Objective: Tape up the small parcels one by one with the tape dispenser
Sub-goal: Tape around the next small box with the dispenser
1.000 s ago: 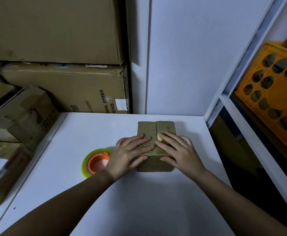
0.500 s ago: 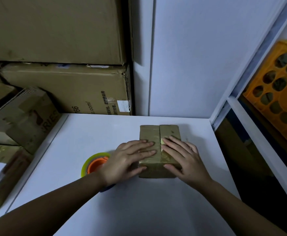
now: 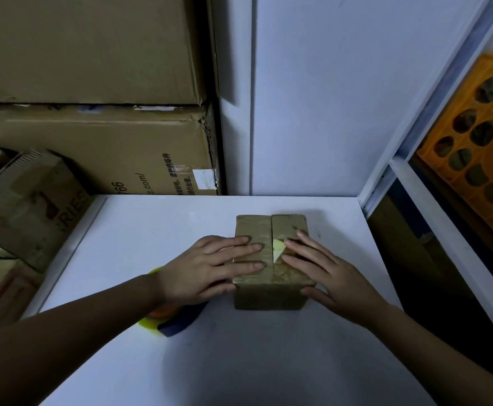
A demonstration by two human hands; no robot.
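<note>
Stacked cardboard boxes (image 3: 93, 148) stand at the left behind the white bench (image 3: 239, 361), and the tape dispenser (image 3: 163, 317) lies on it, mostly hidden under the left forearm. The left hand (image 3: 210, 266) and right hand (image 3: 327, 269) lie flat with straight fingers on the two top flaps of the small parcel (image 3: 268, 297), which sits mid-bench. An orange crate (image 3: 473, 159) is at far right.

The small brown parcel (image 3: 271, 260) sits flat on the white worktop (image 3: 239, 347), its two top flaps closed along a middle seam running toward 12 o'clock, a pale yellowish patch beside the seam. The tape dispenser (image 3: 163, 319), yellow-green and orange, lies at the parcel's 8 o'clock, mostly hidden under a forearm.
</note>
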